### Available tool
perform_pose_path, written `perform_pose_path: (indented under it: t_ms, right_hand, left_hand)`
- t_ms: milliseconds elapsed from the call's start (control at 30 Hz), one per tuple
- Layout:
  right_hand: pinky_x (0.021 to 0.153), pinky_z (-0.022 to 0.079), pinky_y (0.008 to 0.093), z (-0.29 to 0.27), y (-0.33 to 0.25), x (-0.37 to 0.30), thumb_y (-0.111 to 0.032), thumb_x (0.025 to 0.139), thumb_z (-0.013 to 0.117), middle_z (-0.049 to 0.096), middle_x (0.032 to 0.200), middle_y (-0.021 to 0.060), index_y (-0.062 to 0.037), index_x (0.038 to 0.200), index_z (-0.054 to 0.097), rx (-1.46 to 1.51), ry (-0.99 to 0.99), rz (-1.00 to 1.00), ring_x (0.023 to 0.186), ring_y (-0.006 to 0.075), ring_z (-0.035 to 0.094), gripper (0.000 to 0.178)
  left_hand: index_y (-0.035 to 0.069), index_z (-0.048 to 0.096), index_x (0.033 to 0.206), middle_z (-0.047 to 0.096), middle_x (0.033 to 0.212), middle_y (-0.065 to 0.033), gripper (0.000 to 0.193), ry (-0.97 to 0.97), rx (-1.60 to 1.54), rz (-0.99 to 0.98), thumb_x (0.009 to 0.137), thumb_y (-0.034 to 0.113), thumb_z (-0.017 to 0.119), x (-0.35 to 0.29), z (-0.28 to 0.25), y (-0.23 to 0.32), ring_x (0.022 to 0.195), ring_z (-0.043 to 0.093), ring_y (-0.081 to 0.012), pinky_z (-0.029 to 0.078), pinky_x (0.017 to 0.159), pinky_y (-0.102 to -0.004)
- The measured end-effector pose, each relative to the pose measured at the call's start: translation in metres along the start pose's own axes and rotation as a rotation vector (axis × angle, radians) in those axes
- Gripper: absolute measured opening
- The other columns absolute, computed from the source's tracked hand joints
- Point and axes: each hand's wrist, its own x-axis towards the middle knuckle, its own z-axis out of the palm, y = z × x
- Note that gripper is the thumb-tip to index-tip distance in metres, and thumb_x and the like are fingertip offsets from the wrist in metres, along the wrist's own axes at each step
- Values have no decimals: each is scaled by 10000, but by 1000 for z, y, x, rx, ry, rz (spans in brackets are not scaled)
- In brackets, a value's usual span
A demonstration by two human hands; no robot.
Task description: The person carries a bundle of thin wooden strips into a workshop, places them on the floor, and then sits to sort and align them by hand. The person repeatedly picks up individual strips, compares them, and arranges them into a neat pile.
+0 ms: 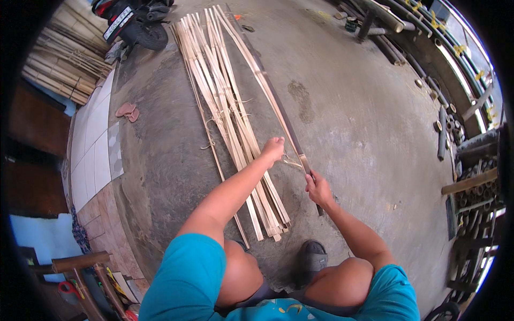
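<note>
My right hand (318,188) is closed around the near part of a long bamboo strip (277,109), dark along one edge and pale along the other. This strip runs away from me to the far side of the floor. Below that fist a short dark end pokes out; whether it belongs to the strip or to a tool, I cannot tell. My left hand (273,151) is a fist just left of the strip, and what it grips is hidden. Between both hands curls a thin pale sliver (292,162). Left of them lies a bundle of pale split bamboo strips (222,107), partly under my left forearm.
A parked motorcycle (142,27) stands at the far left, near stacked bamboo strips (64,64). Pink sandals (127,112) lie on the concrete floor (369,134). Bamboo poles and cut pieces (441,128) line the right side. A wooden stool (80,262) is at lower left.
</note>
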Motion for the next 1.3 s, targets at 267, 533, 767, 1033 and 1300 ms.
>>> perform_pose_path:
  t_ms: [267, 533, 767, 1033, 1300]
  right_hand:
    - [512, 512, 331, 4, -53, -20, -251, 982, 569, 626, 697, 84, 10, 1277, 520, 12, -168, 86, 559, 175, 653, 397]
    - [596, 556, 341, 0, -41, -8, -169, 985, 539, 675, 792, 152, 30, 1319, 387, 276, -301, 31, 648, 204, 692, 418]
    - [675, 543, 396, 3, 17, 17, -181, 985, 518, 681, 891, 184, -4, 1211, 472, 134, -261, -100, 721, 303, 687, 291]
    - [730, 503, 454, -9, 28, 20, -257, 1001, 508, 661, 840, 241, -35, 1095, 553, -119, -39, 7, 838, 393, 669, 245]
    - [825, 508, 462, -19, 51, 25, -209, 958, 556, 673, 979, 264, -53, 1184, 628, -117, -109, -129, 971, 430, 647, 284]
  left_hand:
    - [5, 517, 1273, 609, 1126, -174, 424, -127, 54, -240, 1028, 324, 385, -10, 6, 19, 1022, 632, -336, 530, 888, -495]
    - [32, 545, 1192, 635, 1090, -177, 271, -226, -75, -255, 1003, 169, 407, -15, 5, 8, 1001, 650, -325, 550, 847, -494]
    - [98, 532, 1132, 626, 1004, -77, 186, -101, -795, -129, 1002, 230, 528, -4, 40, -82, 934, 632, -234, 538, 828, -417]
    - [69, 539, 1107, 616, 886, -50, 236, 172, -543, -44, 962, 242, 606, -6, 73, -111, 801, 618, -169, 520, 711, -360]
    - [0, 526, 1225, 638, 980, -148, 402, 397, -44, 65, 913, 217, 658, -18, 83, -94, 861, 646, -248, 523, 757, -384]
